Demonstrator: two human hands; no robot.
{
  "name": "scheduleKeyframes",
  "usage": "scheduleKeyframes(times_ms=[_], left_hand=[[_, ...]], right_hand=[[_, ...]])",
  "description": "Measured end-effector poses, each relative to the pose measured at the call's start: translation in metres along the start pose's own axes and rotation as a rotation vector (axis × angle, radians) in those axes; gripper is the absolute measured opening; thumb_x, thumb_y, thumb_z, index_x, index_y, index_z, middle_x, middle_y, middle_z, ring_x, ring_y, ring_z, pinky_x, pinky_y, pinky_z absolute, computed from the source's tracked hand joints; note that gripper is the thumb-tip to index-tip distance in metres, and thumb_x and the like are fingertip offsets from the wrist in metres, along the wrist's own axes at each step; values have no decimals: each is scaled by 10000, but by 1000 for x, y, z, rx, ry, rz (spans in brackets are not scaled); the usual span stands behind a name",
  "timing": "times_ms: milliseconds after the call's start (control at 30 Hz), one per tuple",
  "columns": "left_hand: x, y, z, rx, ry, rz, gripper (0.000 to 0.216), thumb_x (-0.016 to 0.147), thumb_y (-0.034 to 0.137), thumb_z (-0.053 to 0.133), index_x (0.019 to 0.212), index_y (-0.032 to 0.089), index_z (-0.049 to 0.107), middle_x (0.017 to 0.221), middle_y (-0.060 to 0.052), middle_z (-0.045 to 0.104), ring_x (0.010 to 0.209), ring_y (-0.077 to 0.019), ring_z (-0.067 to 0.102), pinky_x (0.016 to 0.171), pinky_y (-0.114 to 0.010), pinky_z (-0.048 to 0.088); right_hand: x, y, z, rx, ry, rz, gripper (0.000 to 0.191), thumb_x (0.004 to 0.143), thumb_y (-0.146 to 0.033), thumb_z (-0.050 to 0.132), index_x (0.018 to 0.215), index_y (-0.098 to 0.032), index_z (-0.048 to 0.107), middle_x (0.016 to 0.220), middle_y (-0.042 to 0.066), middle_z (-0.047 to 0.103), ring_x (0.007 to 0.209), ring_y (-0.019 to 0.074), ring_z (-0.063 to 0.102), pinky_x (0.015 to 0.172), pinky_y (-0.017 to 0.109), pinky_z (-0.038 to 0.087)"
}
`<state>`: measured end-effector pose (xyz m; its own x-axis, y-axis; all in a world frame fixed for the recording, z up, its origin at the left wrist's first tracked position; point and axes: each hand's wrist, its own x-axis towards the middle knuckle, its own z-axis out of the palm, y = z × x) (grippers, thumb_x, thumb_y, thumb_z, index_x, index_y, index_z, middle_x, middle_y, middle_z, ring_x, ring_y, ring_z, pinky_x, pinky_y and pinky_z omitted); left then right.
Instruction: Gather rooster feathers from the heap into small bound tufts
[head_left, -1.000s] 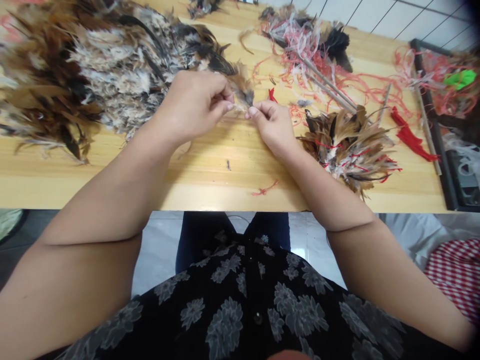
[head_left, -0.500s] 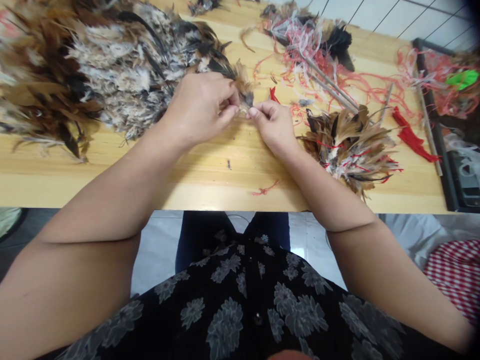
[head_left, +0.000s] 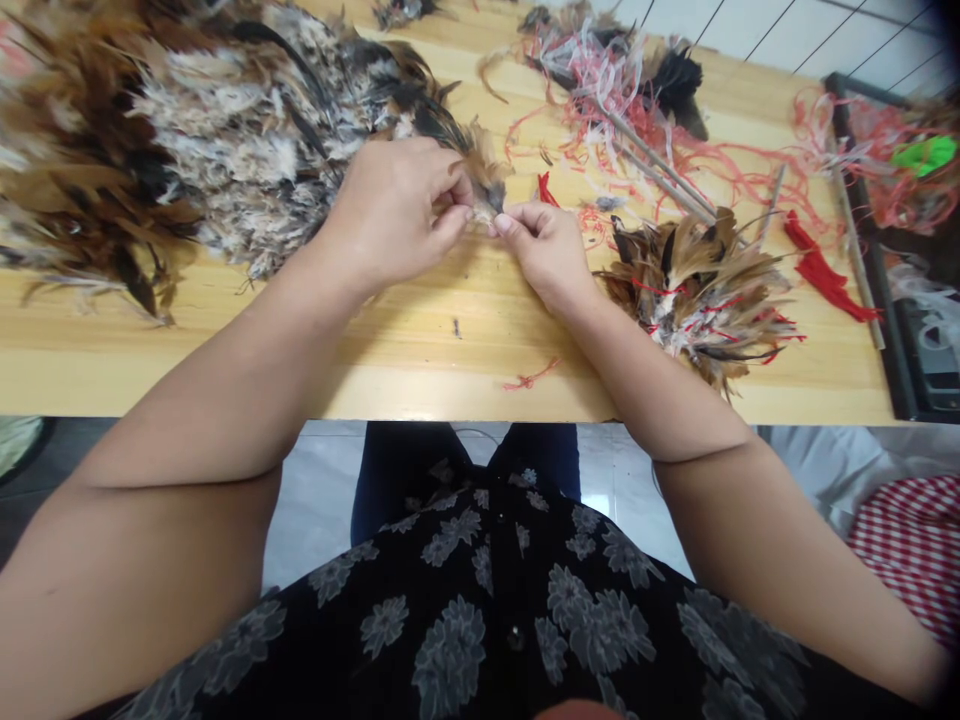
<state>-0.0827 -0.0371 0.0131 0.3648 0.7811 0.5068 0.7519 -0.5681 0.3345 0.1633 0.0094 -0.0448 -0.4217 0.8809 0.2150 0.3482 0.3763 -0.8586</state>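
Small feather tuft [head_left: 489, 190]: rust-brown plumes with a dark grey patch and pale, downy bases. It is held just above the wooden table [head_left: 450, 340], near the scene's centre. The pale quill end is pinched between the left hand [head_left: 390, 210] and right hand [head_left: 551, 245]. The plumes fan toward the far side, just beside the large feather heap [head_left: 225, 130].

A broad heap of brown, black and white feathers [head_left: 172, 130] covers the left of a pale wooden table [head_left: 450, 350]. At right lies a feather bundle bound with red string [head_left: 697, 290]. Beyond it, thin sticks [head_left: 652, 165] cross a tangle of red and white twine [head_left: 592, 75].
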Motion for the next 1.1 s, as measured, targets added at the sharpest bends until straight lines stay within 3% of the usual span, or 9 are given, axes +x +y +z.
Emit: scheduleKeyframes(times_ms=[200,333,467,633,733,833,967,1100], left_hand=[[-2,2,-3,-62,5,-28,108,875,259,754,981,236,752,986,-49,726,1082,-353,825,1216,-561,657],[-1,-4,4,-125,-66,-40,148,880,255,759,1026,233,749,1054,-52,699,1226,-389,831,1332,-641,594],[0,-5,7,-101,-100,-14,183,885,273,732,1054,215,771,1044,-51,663,1250,-425,841,1306,-701,605],[-2,0,-2,-29,-25,22,204,887,289,708,1053,214,801,990,-56,713,1086,-373,850,1169,-625,702],[-2,-2,-4,27,-45,72,236,898,311,688,1072,212,813,1010,-64,760,1064,-351,854,1109,-565,728],[-3,-4,-2,30,-73,68,223,927,326,712,1085,213,823,1055,-65,799,1102,-345,851,1113,-536,721],[-4,-1,-2,-103,-53,-53,157,908,326,772,1034,240,808,1062,-98,800,1152,-373,831,1175,-514,660],[-5,0,-5,-82,-78,2,243,876,352,712,1071,240,806,1068,-83,772,1119,-358,810,1140,-483,640]], right_hand=[[-2,-3,-1,58,2,26,511,1245,-672,788,1032,-211,844,1000,28,831,1031,227,779,1112,448,720],[-1,-2,-1,98,-13,6,526,1236,-700,785,1048,-213,848,1044,36,869,1128,251,837,1170,479,731],[0,-3,0,104,-19,-13,516,1203,-707,839,1037,-218,844,1067,42,880,1156,263,851,1223,507,729],[1,-4,-1,89,-37,-1,561,1184,-769,840,1041,-226,851,1054,43,884,1164,273,857,1244,520,732],[0,-3,-1,69,-41,1,587,1184,-794,825,1042,-225,855,1059,48,885,1172,281,860,1254,526,727],[-1,-5,-1,54,-57,5,567,1203,-757,816,1029,-219,847,1024,39,861,1140,273,851,1258,538,723],[-5,-11,-2,40,-60,12,531,1169,-720,881,984,-227,812,965,23,795,1101,260,817,1256,541,727],[-6,-16,-2,29,-58,23,581,1148,-793,871,972,-247,776,956,23,777,1100,263,798,1267,545,728]])
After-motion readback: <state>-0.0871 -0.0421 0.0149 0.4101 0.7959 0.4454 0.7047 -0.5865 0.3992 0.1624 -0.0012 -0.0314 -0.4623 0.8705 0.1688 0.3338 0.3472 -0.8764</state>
